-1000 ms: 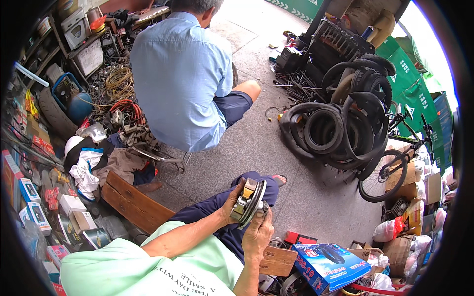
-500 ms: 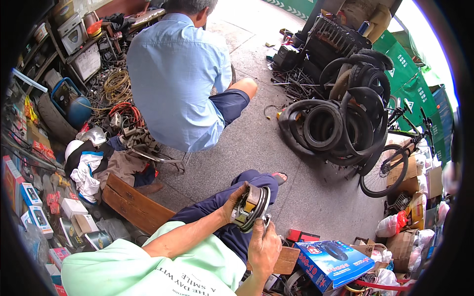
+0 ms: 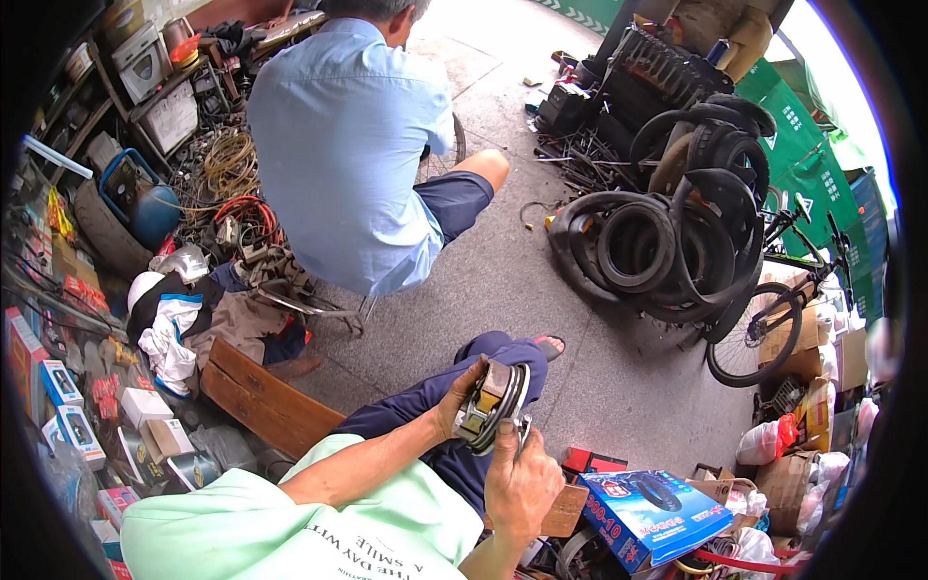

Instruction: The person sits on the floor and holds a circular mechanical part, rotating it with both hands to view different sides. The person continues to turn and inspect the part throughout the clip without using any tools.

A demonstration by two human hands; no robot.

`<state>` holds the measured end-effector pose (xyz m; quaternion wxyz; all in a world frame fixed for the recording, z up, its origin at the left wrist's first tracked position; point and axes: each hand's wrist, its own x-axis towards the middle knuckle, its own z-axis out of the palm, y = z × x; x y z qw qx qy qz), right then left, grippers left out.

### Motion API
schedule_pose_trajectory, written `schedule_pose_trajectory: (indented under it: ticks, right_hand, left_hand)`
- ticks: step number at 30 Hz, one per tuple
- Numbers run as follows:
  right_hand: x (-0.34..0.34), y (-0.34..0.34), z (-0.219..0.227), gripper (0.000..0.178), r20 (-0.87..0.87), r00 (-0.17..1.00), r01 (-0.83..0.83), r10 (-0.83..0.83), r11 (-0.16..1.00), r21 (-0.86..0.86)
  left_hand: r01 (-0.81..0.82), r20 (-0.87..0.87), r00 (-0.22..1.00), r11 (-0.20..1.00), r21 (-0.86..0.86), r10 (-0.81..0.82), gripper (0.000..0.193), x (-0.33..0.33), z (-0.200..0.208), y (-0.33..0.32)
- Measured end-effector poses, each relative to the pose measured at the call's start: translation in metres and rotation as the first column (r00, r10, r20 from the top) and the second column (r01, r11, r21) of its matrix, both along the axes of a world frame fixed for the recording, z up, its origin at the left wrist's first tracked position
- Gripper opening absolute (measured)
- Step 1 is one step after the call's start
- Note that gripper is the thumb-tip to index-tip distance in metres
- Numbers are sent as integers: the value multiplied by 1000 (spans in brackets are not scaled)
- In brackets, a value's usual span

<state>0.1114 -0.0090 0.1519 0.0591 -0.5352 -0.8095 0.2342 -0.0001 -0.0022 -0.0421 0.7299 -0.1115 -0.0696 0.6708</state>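
The left hand's (image 3: 454,411) grip wraps a round metal part (image 3: 493,406), held on edge above the knee, its flat faces turned left and right. The right hand (image 3: 522,478), just near of it, pinches a small tool (image 3: 523,430) against its rim. The part looks grey, worn, with tan pads.

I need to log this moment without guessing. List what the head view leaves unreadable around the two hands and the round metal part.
- Far face of the round metal part: turned away, covered by the left hand.
- Small tool in the right hand: only a tip shows above the fist; its kind is unclear.
- Right-hand grip: fingers curl away from the camera.
- Blue box contents: closed.
- Seated person's hands: behind their back.
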Motion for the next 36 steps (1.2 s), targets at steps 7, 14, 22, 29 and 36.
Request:
schedule_pose_trajectory:
  ticks: [7,14,22,29,36]
  right_hand:
    - [-26,12,15,69,88,993,-92,83,991,101]
    - [-43,13,16,71,63,995,-86,81,993,79]
    - [-37,14,13,76,85,991,-96,99,994,-43]
    - [-6,11,0,86,3,1000,-19,20,974,-224]
    - [2,7,-3,85,-20,999,-38,36,989,-143]
  left_hand:
    - [-85,-62,994,996,41,87,67,-1,0,2]
    - [-121,-37,992,990,69,124,70,-5,-11,3]
    - [-66,-19,997,986,154,69,69,-11,-4,5]
    - [-11,-86,996,999,-38,8,53,-8,17,1]
    - [16,-42,999,999,-46,-18,51,-7,21,-3]
